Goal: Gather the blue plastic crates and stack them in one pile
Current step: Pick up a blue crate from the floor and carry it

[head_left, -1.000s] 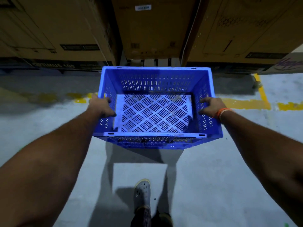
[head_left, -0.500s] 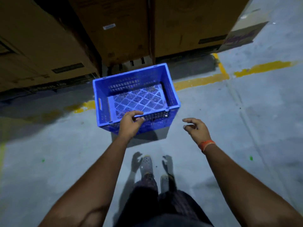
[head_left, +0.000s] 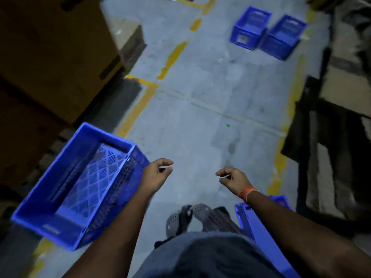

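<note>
A blue plastic crate [head_left: 88,183] with a mesh floor sits on the concrete at my lower left, beside the cardboard boxes. My left hand [head_left: 156,175] hangs just off its right edge, fingers loosely curled, holding nothing. Over bare floor, my right hand [head_left: 232,180], with an orange wristband, is also loosely curled and holds nothing. Two more blue crates [head_left: 250,27] [head_left: 283,37] stand side by side far up the aisle at the upper right. Part of another blue crate [head_left: 259,227] shows at the lower right, mostly hidden by my right arm and body.
Large cardboard boxes [head_left: 50,47] line the left side. Dark racking [head_left: 331,137] runs along the right. Yellow floor lines [head_left: 140,105] edge the grey concrete aisle between them. My feet in grey clogs [head_left: 186,215] are at the bottom middle.
The crate that both hands carried now sits on the floor. Both hands have let go of it. My view has swung to the right, along the aisle.
</note>
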Demonstrator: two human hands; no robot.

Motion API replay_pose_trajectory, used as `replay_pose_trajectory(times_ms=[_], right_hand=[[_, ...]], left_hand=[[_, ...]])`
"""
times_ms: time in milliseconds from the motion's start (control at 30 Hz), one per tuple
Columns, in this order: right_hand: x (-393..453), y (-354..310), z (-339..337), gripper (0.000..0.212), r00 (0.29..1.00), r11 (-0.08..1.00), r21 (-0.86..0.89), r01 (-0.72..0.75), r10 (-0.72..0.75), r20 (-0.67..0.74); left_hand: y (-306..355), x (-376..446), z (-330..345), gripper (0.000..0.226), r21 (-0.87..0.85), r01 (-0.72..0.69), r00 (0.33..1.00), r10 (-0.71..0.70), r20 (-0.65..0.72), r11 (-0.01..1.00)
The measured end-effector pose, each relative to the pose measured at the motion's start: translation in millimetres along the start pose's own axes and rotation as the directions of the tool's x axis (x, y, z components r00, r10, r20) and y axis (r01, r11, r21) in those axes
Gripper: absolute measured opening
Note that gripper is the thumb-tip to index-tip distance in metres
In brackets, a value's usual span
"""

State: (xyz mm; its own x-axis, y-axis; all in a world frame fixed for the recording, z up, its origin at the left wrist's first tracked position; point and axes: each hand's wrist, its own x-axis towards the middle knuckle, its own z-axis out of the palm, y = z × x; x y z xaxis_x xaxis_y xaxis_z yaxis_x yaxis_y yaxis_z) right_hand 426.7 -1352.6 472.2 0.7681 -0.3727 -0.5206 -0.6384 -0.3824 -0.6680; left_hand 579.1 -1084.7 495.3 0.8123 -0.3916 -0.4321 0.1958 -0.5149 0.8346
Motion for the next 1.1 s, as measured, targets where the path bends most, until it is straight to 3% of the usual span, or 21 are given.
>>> replay_pose_trajectory(times_ms=[100,233,433,600,733,867,1000,1100], right_hand=[[-48,38,-1,0.025,0.978,0.981,0.169,-0.099,0.128,-0.167],[-116,96,5,0.028,0.897,0.909,0.370,-0.191,0.315,-0.311],[-228,174,6,0.020,0.673,0.779,0.584,-0.230,0.561,-0.482],[-301,234,10,0.020,0.516,0.664,0.726,-0.177,0.691,-0.507],[-338,273,6,0.017,0.405,0.631,0.762,-0.147,0.741,-0.536],[-364,329,-3,0.020,0.434,0.640,0.712,-0.289,0.751,-0.499],[-353,432,27,0.025,0.430,0.604,0.738,-0.299,0.776,-0.461],[-320,505,65,0.036,0.412,0.545,0.810,-0.217,0.803,-0.430]], left_hand=[[13,8,27,0.012,0.111,-0.038,0.986,0.019,0.168,0.993],[35,11,78,0.010,0.222,-0.154,0.927,0.063,0.370,0.963],[71,-21,185,0.012,0.291,-0.369,0.745,0.093,0.661,0.883],[87,-61,272,0.012,0.345,-0.545,0.605,0.073,0.793,0.764],[92,-91,338,0.013,0.358,-0.608,0.561,0.065,0.825,0.708],[80,-116,406,0.012,0.385,-0.644,0.550,0.050,0.834,0.661],[40,-115,473,0.018,0.438,-0.717,0.541,0.036,0.840,0.543],[-1,-99,523,0.019,0.477,-0.701,0.577,0.029,0.816,0.530]])
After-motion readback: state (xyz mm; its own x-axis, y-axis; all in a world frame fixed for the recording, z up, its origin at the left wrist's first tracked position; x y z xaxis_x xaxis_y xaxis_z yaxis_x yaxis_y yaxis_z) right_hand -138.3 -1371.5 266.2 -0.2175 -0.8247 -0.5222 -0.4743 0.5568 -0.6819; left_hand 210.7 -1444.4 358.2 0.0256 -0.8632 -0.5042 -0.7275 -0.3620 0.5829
